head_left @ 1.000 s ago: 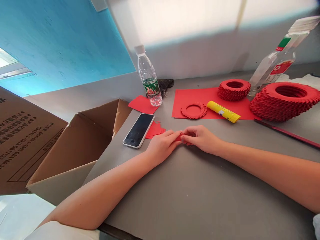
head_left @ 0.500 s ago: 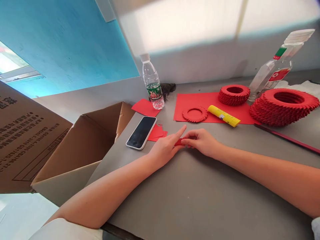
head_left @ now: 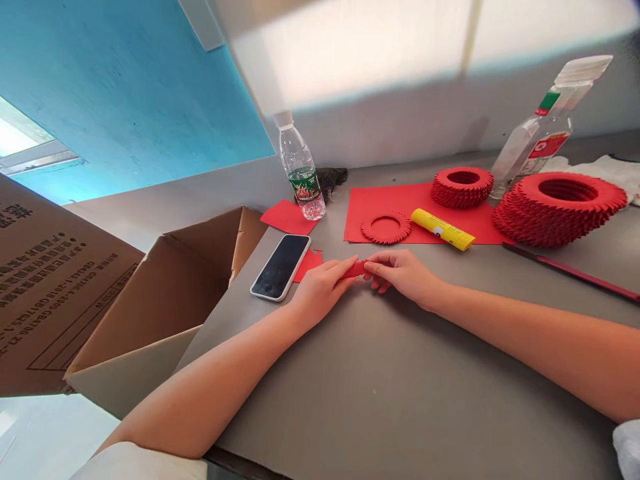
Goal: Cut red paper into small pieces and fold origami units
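Between my hands is a small piece of folded red paper [head_left: 356, 269], partly hidden by fingers. My left hand [head_left: 325, 283] is closed on its left part, fingers laid along it with the thumb below. The thumb and fingers of my right hand [head_left: 403, 272] pinch its right end. Just beyond lies a flat ring of folded red paper [head_left: 367, 233] on large red sheets [head_left: 370, 200]. A yellow glue tube [head_left: 443, 229] rests beside the ring. To the left, a phone [head_left: 281, 267] partly covers small red paper pieces [head_left: 306, 265].
Two stacked red paper rings, a smaller one [head_left: 463, 193] and a larger one [head_left: 555, 217], stand at the right near a clear glass bottle [head_left: 537, 137]. A dark red stick [head_left: 570, 272] lies in front. A water bottle [head_left: 303, 173] stands at the back; an open cardboard box [head_left: 150, 293] adjoins the table's left edge.
My left index finger, raised before, has come down onto the red paper. My right hand still pinches the other end, slightly higher in view. The whole view has shifted a little.
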